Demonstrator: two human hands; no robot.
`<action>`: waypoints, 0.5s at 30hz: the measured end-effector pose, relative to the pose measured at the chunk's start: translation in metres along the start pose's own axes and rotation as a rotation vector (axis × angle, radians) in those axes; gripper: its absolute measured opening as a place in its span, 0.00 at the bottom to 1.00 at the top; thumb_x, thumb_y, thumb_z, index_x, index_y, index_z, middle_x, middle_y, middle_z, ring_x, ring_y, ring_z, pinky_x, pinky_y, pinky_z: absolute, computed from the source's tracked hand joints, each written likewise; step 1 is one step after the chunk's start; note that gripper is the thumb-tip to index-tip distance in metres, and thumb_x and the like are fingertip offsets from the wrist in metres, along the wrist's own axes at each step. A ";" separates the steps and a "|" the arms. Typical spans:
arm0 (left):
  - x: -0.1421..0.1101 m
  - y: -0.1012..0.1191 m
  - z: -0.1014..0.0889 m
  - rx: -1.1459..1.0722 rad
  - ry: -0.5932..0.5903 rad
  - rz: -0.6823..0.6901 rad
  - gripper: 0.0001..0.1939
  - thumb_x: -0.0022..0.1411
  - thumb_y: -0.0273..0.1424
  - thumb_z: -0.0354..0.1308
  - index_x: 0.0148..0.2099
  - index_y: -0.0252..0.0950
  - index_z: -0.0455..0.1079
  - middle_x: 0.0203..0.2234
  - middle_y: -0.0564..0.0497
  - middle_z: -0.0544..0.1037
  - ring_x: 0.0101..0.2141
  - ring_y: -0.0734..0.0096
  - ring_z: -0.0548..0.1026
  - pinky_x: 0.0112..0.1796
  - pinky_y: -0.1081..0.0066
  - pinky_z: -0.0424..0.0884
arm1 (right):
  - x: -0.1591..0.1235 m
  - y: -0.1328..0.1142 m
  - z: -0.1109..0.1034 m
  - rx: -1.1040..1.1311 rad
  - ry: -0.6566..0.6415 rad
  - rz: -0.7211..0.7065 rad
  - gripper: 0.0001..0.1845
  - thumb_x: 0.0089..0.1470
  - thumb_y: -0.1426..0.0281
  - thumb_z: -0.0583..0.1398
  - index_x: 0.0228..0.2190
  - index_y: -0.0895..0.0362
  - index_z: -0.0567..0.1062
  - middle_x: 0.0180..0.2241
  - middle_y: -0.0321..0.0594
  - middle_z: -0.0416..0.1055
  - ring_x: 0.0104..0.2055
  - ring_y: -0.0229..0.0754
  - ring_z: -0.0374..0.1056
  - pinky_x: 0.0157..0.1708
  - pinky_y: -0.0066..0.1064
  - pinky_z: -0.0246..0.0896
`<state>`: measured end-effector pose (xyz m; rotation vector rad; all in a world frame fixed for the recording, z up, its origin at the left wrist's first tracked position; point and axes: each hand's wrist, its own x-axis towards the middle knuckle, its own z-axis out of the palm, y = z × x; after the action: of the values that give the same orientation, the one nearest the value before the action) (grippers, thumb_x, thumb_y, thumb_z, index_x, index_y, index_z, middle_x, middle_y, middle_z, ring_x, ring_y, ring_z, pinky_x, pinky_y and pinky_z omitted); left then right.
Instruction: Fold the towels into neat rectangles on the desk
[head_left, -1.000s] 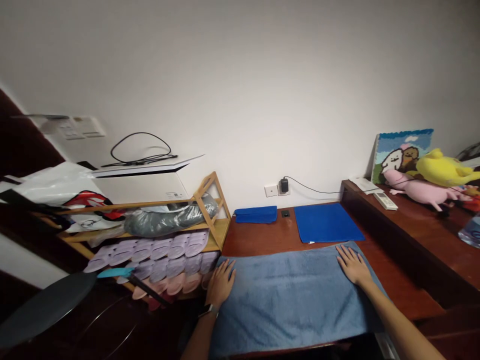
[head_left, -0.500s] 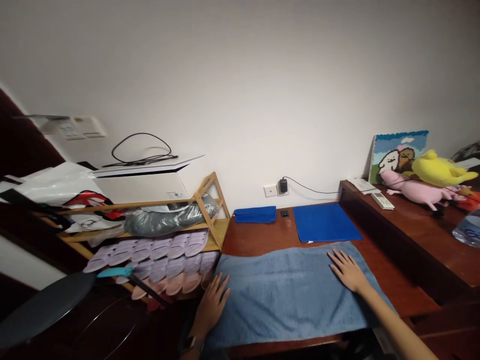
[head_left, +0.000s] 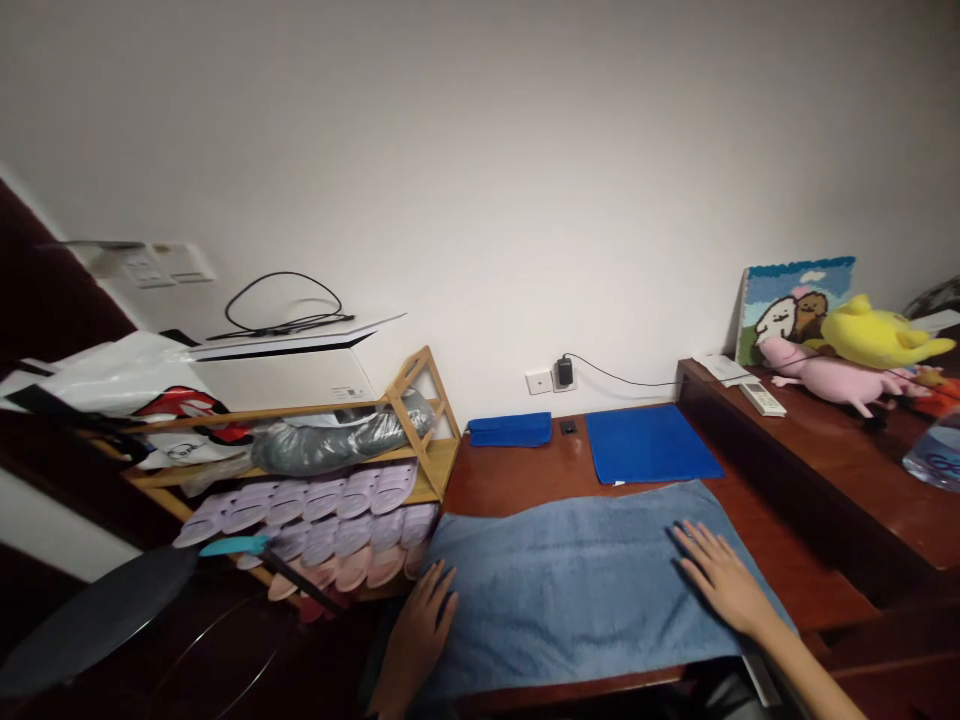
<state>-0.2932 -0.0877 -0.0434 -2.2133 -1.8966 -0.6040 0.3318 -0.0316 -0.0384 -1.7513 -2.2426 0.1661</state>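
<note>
A grey-blue towel [head_left: 577, 580] lies spread out over the front of the brown wooden desk [head_left: 787, 560], with faint wrinkles near its lower edge. My left hand [head_left: 420, 630] rests at the towel's left edge, fingers stretched out and pointing away from me. Over the right part of the towel is my right hand [head_left: 720, 575], its fingers spread flat and nothing held. Behind the towel lie a flat bright blue cloth [head_left: 649, 445] and, to its left, a smaller folded blue cloth [head_left: 510, 430].
Left of the desk stands a wooden rack [head_left: 442, 465] with several lilac and pink slippers [head_left: 322, 505] and a white box [head_left: 292, 375]. A black plug [head_left: 565, 371] sits in the wall socket. On the raised right surface are a remote [head_left: 763, 399], plush toys [head_left: 832, 380] and a bottle [head_left: 934, 455].
My right hand has slid toward me and slightly right across the towel. My left hand has drawn slightly nearer to me along the left edge.
</note>
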 end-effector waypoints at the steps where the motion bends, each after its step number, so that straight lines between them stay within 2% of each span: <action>1: -0.004 0.002 0.001 0.000 -0.032 0.025 0.25 0.74 0.42 0.47 0.68 0.49 0.68 0.68 0.51 0.70 0.67 0.55 0.67 0.64 0.50 0.68 | -0.008 -0.009 0.003 0.025 -0.022 -0.050 0.33 0.69 0.49 0.47 0.71 0.40 0.59 0.73 0.32 0.54 0.75 0.52 0.48 0.73 0.53 0.46; 3: -0.011 0.005 0.003 0.008 -0.078 0.043 0.26 0.74 0.43 0.48 0.69 0.50 0.67 0.68 0.52 0.69 0.67 0.54 0.68 0.64 0.49 0.69 | -0.020 -0.018 0.008 0.054 -0.073 -0.089 0.33 0.69 0.49 0.47 0.71 0.38 0.58 0.73 0.30 0.54 0.75 0.52 0.48 0.73 0.54 0.45; 5: -0.017 0.004 0.004 0.020 -0.073 0.001 0.26 0.73 0.43 0.47 0.69 0.48 0.67 0.68 0.50 0.70 0.66 0.54 0.69 0.63 0.49 0.69 | -0.026 -0.011 0.011 0.050 -0.087 -0.040 0.33 0.68 0.48 0.47 0.70 0.38 0.59 0.73 0.29 0.53 0.75 0.51 0.47 0.73 0.55 0.45; 10: -0.020 -0.007 0.003 0.012 0.011 -0.102 0.24 0.73 0.40 0.45 0.64 0.47 0.73 0.63 0.50 0.75 0.63 0.57 0.73 0.63 0.52 0.71 | -0.023 0.046 0.009 -0.016 -0.052 0.169 0.36 0.65 0.47 0.44 0.69 0.42 0.64 0.72 0.34 0.56 0.75 0.52 0.50 0.72 0.56 0.46; 13: -0.003 -0.015 -0.001 0.033 0.047 -0.081 0.21 0.72 0.39 0.46 0.56 0.47 0.78 0.54 0.46 0.82 0.58 0.52 0.77 0.63 0.49 0.70 | -0.005 0.069 0.001 -0.042 -0.009 0.175 0.36 0.66 0.50 0.43 0.66 0.46 0.69 0.70 0.39 0.62 0.73 0.54 0.55 0.72 0.57 0.48; 15: 0.023 -0.017 -0.003 0.030 0.065 -0.054 0.21 0.72 0.39 0.46 0.54 0.45 0.78 0.53 0.45 0.82 0.58 0.52 0.77 0.63 0.49 0.69 | 0.017 0.072 -0.008 -0.055 0.028 0.132 0.36 0.66 0.52 0.43 0.66 0.50 0.69 0.69 0.42 0.63 0.72 0.53 0.56 0.72 0.54 0.47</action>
<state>-0.3082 -0.0650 -0.0343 -2.1039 -1.9252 -0.6438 0.3970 0.0025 -0.0474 -1.9193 -2.1317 0.1070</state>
